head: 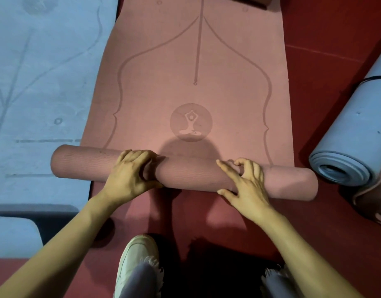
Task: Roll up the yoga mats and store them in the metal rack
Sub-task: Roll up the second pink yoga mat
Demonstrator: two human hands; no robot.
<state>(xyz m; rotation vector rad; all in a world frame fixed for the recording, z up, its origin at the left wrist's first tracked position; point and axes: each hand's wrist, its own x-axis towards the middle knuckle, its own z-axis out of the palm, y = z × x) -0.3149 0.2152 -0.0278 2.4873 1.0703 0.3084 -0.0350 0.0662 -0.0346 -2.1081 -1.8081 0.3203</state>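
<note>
Progress, as I read it from the remote desk: pink mat (pixel 196 61) lies on the red floor (pixel 325 50) with only its near end wound into a roll (pixel 185 175), and most of its length is flat ahead. Left hand (pixel 129 175) grips the roll with fingers curled over the top, and right hand (pixel 247 186) clasps it too, fingers arched across, thumb on the near side. A rolled blue mat (pixel 353 147) sits at right and a flat blue mat (pixel 45 72) at left (no rack in view), so I judge storing not yet begun.
</note>
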